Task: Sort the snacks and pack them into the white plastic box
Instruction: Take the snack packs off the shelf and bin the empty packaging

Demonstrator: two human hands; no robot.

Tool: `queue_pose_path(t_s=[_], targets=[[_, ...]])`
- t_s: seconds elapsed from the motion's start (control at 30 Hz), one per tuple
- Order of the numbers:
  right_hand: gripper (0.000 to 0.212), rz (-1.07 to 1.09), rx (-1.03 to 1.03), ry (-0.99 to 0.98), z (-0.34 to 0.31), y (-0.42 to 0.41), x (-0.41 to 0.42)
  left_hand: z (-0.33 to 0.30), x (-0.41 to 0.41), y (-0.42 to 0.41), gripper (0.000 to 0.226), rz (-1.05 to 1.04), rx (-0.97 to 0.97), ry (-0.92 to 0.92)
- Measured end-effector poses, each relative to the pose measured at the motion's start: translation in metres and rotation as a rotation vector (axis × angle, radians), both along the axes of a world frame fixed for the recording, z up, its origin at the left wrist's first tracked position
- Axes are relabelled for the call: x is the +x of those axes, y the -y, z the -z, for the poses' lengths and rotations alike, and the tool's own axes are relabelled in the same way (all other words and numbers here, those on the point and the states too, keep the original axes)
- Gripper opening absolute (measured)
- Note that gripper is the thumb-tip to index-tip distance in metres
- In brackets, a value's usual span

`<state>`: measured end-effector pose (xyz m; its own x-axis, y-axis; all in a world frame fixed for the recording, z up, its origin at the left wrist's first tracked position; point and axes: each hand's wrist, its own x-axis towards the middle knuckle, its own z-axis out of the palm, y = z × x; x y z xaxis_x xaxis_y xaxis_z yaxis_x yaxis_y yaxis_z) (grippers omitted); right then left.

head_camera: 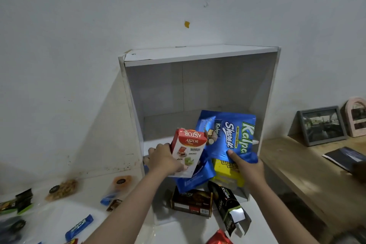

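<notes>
The white plastic box [198, 55] stands on its side against the wall, its open face toward me. My left hand [164, 159] grips a red and white Astor box [188, 150] at the opening's front left. My right hand [247, 168] holds the lower edge of a blue Kalpa Share-It pouch [231, 136] that leans inside the box. Below them lie another blue pouch [195, 176] and a yellow pack [227, 172]. A dark Nextar carton [191, 201] and an opened black Nextar carton [229, 208] lie at the box's mouth.
Loose snacks lie on the white floor at left: a bag of nuts [62, 189], an orange pack [121, 182], a blue bar [79, 227], green-black packs [21, 201]. A red wrapper [218, 237] lies near the bottom. A wooden shelf [309, 172] at right carries picture frames [322, 125].
</notes>
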<state>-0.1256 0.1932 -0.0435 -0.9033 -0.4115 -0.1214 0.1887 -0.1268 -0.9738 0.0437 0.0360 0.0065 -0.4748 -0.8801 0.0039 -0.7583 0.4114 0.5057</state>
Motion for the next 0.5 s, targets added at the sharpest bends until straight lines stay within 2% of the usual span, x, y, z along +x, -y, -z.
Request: queue_pose_path(t_s=[0.07,0.13,0.2,0.3,0.43,0.5], targets=[[0.041,0.021,-0.077,0.084,0.002,-0.006,0.006,0.005,0.002,-0.001,0.047,0.028,0.019,-0.082],[0.025,0.034,-0.106,0.092,0.004,-0.015,0.012,0.007,0.007,-0.001,0.047,0.055,0.087,-0.200],[0.019,0.049,-0.147,0.089,0.002,-0.024,0.019,0.006,0.015,-0.005,0.047,0.065,0.145,-0.307],[0.021,0.067,-0.179,0.110,0.003,-0.036,0.030,0.003,0.032,-0.019,0.039,0.061,0.181,-0.467],[0.040,0.084,-0.159,0.125,0.013,-0.048,0.053,0.009,0.055,-0.044,0.038,-0.020,0.184,-0.600],[0.028,0.066,-0.156,0.135,0.016,-0.053,0.066,0.017,0.067,-0.053,0.041,-0.084,0.203,-0.633]])
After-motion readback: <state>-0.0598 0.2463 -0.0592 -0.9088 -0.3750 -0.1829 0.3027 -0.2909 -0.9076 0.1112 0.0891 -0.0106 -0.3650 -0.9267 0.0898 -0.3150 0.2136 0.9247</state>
